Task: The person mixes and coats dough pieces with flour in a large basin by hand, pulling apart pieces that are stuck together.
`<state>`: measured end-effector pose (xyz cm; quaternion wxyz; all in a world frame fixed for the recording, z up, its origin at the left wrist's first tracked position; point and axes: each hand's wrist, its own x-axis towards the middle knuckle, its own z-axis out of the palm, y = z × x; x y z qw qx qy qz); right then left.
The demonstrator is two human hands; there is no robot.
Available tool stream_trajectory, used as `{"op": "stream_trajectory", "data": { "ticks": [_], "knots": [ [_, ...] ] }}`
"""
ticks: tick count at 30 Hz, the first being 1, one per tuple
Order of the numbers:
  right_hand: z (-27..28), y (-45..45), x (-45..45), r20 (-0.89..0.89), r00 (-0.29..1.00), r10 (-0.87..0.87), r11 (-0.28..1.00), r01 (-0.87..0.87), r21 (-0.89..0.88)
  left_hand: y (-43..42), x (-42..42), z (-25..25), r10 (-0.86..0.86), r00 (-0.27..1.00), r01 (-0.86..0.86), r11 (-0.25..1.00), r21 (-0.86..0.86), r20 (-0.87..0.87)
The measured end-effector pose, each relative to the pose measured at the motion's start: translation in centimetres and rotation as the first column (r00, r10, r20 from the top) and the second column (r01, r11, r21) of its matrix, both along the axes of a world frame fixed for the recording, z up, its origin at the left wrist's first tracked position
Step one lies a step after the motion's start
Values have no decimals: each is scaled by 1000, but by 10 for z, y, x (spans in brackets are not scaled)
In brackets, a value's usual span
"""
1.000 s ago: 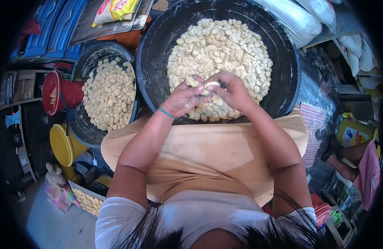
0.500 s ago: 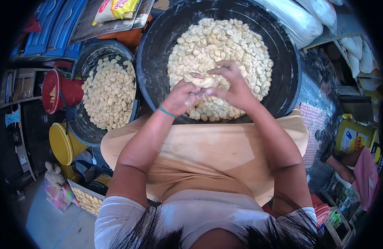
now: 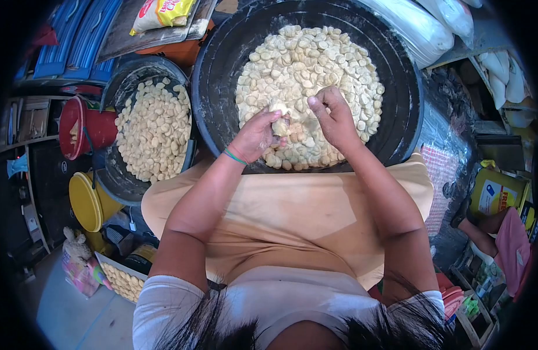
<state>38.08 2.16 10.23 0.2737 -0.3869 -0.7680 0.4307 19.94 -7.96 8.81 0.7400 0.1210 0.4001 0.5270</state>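
Note:
A wide black basin (image 3: 406, 111) holds a heap of pale, floury dough pieces (image 3: 315, 64). Over the near left part of the heap, my left hand (image 3: 258, 133) is closed on a lump of dough (image 3: 281, 119), with a green band round the wrist. To its right and apart from it, my right hand (image 3: 337, 119) is closed with the thumb against the curled fingers; what it holds, if anything, is hidden.
Left of the basin stands a smaller dark tub (image 3: 114, 175) of similar pieces, with a red bucket (image 3: 94, 128) and a yellow bucket (image 3: 91, 201) beside it. White plastic bags (image 3: 420, 35) lie at the upper right. Someone's leg (image 3: 482, 236) shows at far right.
My hands were together over the dough and have moved apart. My right hand has gone from spread fingers to a closed shape; the dough stays in my left hand.

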Motion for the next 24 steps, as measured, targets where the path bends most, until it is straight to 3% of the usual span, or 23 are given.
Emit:
{"op": "stream_trajectory", "data": {
  "ticks": [1,4,7,8,11,12,14,15,18,21,22,24],
  "knots": [
    [3,-1,0,28,1000,5,998,-3,-66,-1,0,-1,-16,1000,16,1000,7,6],
    [11,-11,-5,-155,972,176,956,-207,-208,-1,1,-3,-74,997,74,997,17,-3],
    [8,-16,-5,-97,944,316,905,-331,-266,-1,3,1,-144,986,143,989,-28,-84],
    [4,-16,-4,-107,951,290,894,-309,-324,-1,2,1,-171,978,165,984,-64,-121],
    [9,-14,-6,-18,932,363,924,-357,136,-1,-2,-5,-233,968,226,971,-78,-95],
    [8,-13,-5,10,933,359,928,-358,105,-2,-3,-7,-249,966,245,967,-68,-64],
    [6,-11,-2,67,934,352,934,-355,44,-1,-2,-7,-272,939,278,961,0,-208],
    [4,-10,-2,-11,967,255,963,-255,-84,0,-1,-5,-277,920,296,955,31,-279],
    [-1,-5,-1,-157,987,-38,889,-38,-457,4,-12,4,-289,880,221,952,-212,-376],
    [-17,6,15,-174,980,95,921,-153,-358,-7,-21,-23,-47,917,43,999,-19,-396],
    [-21,10,20,-121,982,143,891,-181,-417,-11,-24,-29,-16,907,32,999,30,-422],
    [-27,12,33,-61,989,134,810,-145,-568,-20,-27,-30,-9,917,-7,999,-40,-399]
  ]
}}
